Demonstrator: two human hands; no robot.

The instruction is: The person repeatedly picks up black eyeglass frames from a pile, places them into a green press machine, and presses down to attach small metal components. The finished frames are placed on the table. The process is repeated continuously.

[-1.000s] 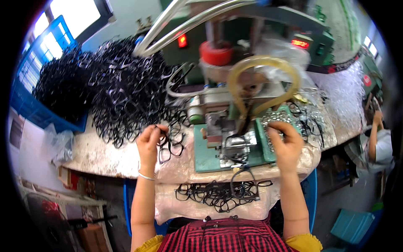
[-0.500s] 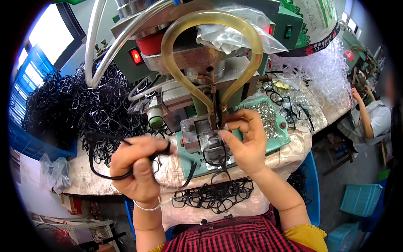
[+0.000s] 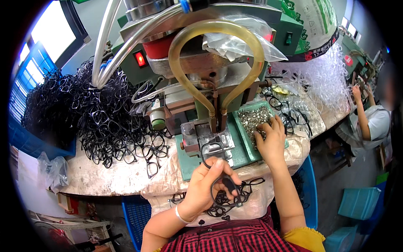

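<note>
My left hand [image 3: 200, 183] is closed on a black eyeglass frame [image 3: 236, 194], below the front of the bench machine. One rim hangs toward me beside the fingers; the other reaches up in front of the metal fixture [image 3: 223, 140]. Over to the right, my right hand [image 3: 272, 140] has its fingers apart and bent down into a green tray [image 3: 253, 156]. Its fingertips touch a heap of small shiny metal parts [image 3: 250, 119]. Whether a part lies between thumb and fingers cannot be made out.
A looped yellowish hose [image 3: 175, 63] runs down to the machine's tool [image 3: 218, 119]. Black eyeglass frames [image 3: 109, 113] are piled at the left, with more on my lap cloth. Clear frames [image 3: 310, 82] lie at the back right. A blue crate [image 3: 310, 185] stands below; a co-worker [image 3: 373, 119] sits farther right.
My left hand has swung right and down toward the fixture, now with the frame in front of it. My right hand has left the tool and moved right into the tray.
</note>
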